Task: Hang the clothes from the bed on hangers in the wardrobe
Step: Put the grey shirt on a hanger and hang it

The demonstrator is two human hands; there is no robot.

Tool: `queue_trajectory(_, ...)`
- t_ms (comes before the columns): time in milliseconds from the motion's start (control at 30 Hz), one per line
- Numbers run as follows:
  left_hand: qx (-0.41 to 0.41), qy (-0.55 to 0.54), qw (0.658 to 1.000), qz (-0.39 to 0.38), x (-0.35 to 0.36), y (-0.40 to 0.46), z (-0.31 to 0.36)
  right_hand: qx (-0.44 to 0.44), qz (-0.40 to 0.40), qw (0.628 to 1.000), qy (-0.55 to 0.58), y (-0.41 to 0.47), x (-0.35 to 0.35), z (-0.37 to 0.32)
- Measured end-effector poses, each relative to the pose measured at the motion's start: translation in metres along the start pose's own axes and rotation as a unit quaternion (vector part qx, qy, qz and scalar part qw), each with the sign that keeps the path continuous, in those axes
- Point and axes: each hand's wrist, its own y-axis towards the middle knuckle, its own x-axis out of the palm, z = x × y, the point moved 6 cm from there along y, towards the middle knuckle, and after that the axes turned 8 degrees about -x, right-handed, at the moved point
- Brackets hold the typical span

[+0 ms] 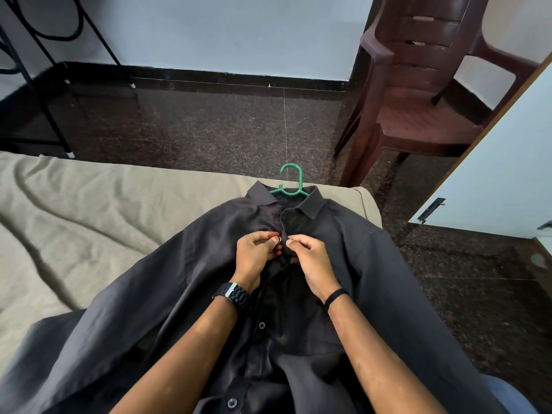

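Fingers of both hands curled in a pinch at the shirt front: left hand (257, 253) pinches the placket edge with thumb and forefinger, a small pale button (280, 239) showing at the thumb tip; right hand (310, 259) pinches the facing edge of cloth just beside it. The two pinches sit nearly touching, either side of the front opening. Dark grey shirt (373, 264) lies face up on the bed (74, 204), spread across a beige sheet, collar away from the person, tails toward the person. Green hanger (291, 182) already inside the shoulders; only its hook and neck show above the collar, hook reaching out past the mattress edge. Shirt's long axis runs straight away from the person, placket down the middle between the forearms. Judgement: buttoning the upper placket so the shirt stays on the hanger. Button lies on the left-hand side, hole presumably under the right-hand pinch, though the hole itself can't be made out. Lower buttons look undone, front gaping below the hands. Hanger hook lies directly beyond both hands, about equally near to either. White wardrobe door (493, 174) stands at the right; brown plastic chair (418, 85) behind.
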Motion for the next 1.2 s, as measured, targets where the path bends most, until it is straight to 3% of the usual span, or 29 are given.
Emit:
queue_trajectory(100, -0.003, 0.009, 1.000, -0.006, 0.002, 0.000, 0.001, 0.035, 0.001, 0.997, 0.065, -0.001, -0.001, 0.004)
queue_trajectory(400, 0.000, 0.010, 1.000, -0.012, 0.000, -0.001, -0.002, 0.036, 0.015, 0.995, 0.092, -0.003, -0.002, 0.005)
queue_trajectory(633, 0.025, 0.045, 0.999, 0.003, -0.002, 0.000, 0.000, -0.070, 0.036, 0.996, -0.037, -0.005, -0.004, -0.007)
queue_trajectory(900, 0.044, 0.084, 0.995, 0.022, -0.002, 0.004, 0.002, -0.162, 0.029, 0.968, -0.191, -0.009, -0.001, -0.022)
queue_trajectory(1100, 0.056, 0.104, 0.992, 0.040, -0.004, 0.007, 0.002, -0.197, 0.032, 0.955, -0.221, -0.010, -0.002, -0.031)
queue_trajectory(1200, 0.066, 0.127, 0.988, 0.059, -0.005, 0.006, 0.003, -0.157, 0.008, 0.974, -0.160, -0.005, -0.003, -0.028)
